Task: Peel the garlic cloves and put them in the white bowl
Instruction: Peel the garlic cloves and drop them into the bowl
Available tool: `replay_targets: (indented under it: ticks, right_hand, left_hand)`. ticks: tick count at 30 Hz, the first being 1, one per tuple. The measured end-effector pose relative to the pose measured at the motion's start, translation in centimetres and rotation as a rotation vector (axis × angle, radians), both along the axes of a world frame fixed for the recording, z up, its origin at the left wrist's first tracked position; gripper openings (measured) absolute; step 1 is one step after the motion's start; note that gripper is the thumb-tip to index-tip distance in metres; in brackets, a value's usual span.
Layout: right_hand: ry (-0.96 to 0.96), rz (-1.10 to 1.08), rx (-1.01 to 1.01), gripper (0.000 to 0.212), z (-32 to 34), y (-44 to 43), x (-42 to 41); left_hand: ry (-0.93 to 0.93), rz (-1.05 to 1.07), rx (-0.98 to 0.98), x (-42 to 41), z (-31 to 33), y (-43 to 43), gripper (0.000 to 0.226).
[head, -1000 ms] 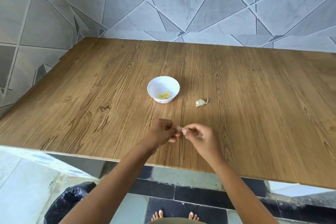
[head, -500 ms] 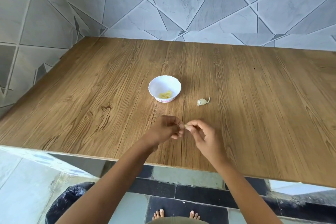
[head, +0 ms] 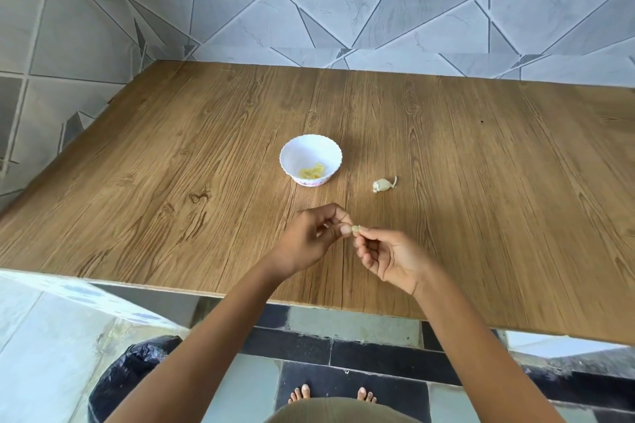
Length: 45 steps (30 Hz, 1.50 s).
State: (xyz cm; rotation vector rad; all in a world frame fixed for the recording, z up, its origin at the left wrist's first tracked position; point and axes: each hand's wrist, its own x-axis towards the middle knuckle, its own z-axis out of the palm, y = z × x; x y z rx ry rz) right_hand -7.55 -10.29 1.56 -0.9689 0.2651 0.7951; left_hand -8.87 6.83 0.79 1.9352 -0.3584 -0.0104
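Fingers of the left hand and right hand are kept pinched on a garlic clove; little has changed, so peeling is judged unfinished.

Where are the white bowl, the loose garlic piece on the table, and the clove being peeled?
white bowl (head: 305, 152): head view, on the bare inner wall.
garlic piece (head: 382, 185): head view, on its pale body.
clove (head: 355, 229): head view, on its small exposed part.
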Motion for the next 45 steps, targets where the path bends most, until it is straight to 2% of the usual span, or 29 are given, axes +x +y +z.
replay_targets:
  ticks: [5, 8, 13, 18, 24, 28, 31, 33, 36, 38, 42, 45]
  right_hand:
    - [-0.386, 0.0, -0.152, 0.008, -0.9, 0.1, -0.6]
    - [-0.431, -0.013, -0.181, 0.009, -0.9, 0.3, -1.0]
    - [-0.448, -0.156, -0.293, 0.01, -0.8, 1.0, -1.6]
    - [-0.36, -0.213, -0.253, 0.009, -0.6, 1.4, -2.1]
    - [-0.327, -0.235, -0.282, 0.011, -0.8, 1.2, -2.1]
    - [-0.335, -0.237, -0.297, 0.009, -0.9, 1.0, -2.0]
    - [-0.369, -0.244, -0.337, 0.008, -1.1, 1.2, -2.1]
    - [-0.392, -0.257, -0.362, 0.006, -1.2, 1.3, -2.2]
    - [-0.431, -0.275, -0.404, 0.004, -1.5, 1.5, -2.2]
    - [-0.47, -0.263, -0.438, 0.005, -1.7, 1.6, -2.1]
    - [-0.543, -0.211, -0.49, 0.007, -1.8, 1.9, -2.2]
    - [-0.518, -0.185, -0.487, 0.01, -1.7, 1.9, -2.1]
  left_hand:
    - [0.304, -0.008, -0.227, -0.2, 0.8, -0.2, 0.016]
    - [0.406, 0.02, -0.272, -0.4, 1.0, -0.3, 0.022]
    - [0.283, 0.182, -0.129, -0.4, 0.5, -1.0, 0.015]
    - [0.089, 0.323, 0.101, -0.6, 0.1, -1.4, 0.013]
    - [0.233, 0.353, 0.017, -0.5, -0.4, -0.6, 0.018]
    - [0.076, 0.348, 0.423, -0.3, -0.7, 0.3, 0.017]
    - [0.039, 0.37, 0.497, -0.3, -0.6, 0.3, 0.006]
    - [0.032, 0.356, 0.448, -0.3, -0.7, 0.3, 0.013]
    - [0.173, 0.28, 0.148, -0.4, -0.3, 0.3, 0.005]
    - [0.285, 0.219, -0.015, -0.5, -0.1, 0.1, 0.009]
    - [0.323, 0.227, -0.065, -0.5, 0.2, -0.2, 0.009]
    - [0.341, 0.182, -0.055, -0.4, 0.3, -0.3, 0.011]
